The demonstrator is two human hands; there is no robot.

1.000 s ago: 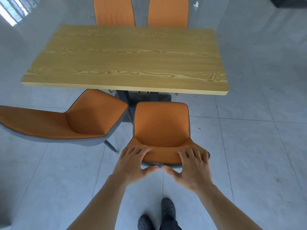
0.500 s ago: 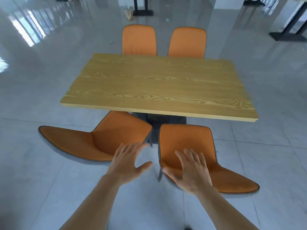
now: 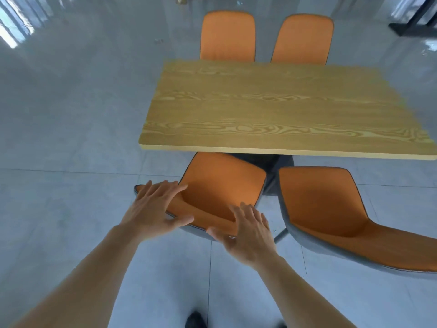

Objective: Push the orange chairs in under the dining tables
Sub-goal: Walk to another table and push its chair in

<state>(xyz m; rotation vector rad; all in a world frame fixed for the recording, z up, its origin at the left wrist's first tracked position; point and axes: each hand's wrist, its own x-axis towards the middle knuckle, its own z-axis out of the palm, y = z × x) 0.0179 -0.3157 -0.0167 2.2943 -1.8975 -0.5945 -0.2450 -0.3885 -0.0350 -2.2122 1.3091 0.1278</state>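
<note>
A wood-grain dining table (image 3: pixel 272 110) stands ahead. Two orange chairs are on its near side. The left near chair (image 3: pixel 222 185) is turned at an angle, its seat front just under the table edge. My left hand (image 3: pixel 153 209) and my right hand (image 3: pixel 246 233) both lie over the top of its backrest, fingers on the front and thumbs behind. The right near chair (image 3: pixel 326 209) stands beside it, its seat front near the table edge and its backrest reaching toward the lower right. Neither hand touches it.
Two more orange chairs (image 3: pixel 228 36) (image 3: pixel 303 39) sit pushed in at the table's far side. The table's dark base (image 3: pixel 262 159) shows between the near chairs. Another table's black foot (image 3: pixel 411 27) is at the far right. Grey tiled floor surrounds everything.
Both hands let go of the right near chair, moved left and landed on the left near chair's backrest. My view has shifted left, so the table now sits to the right.
</note>
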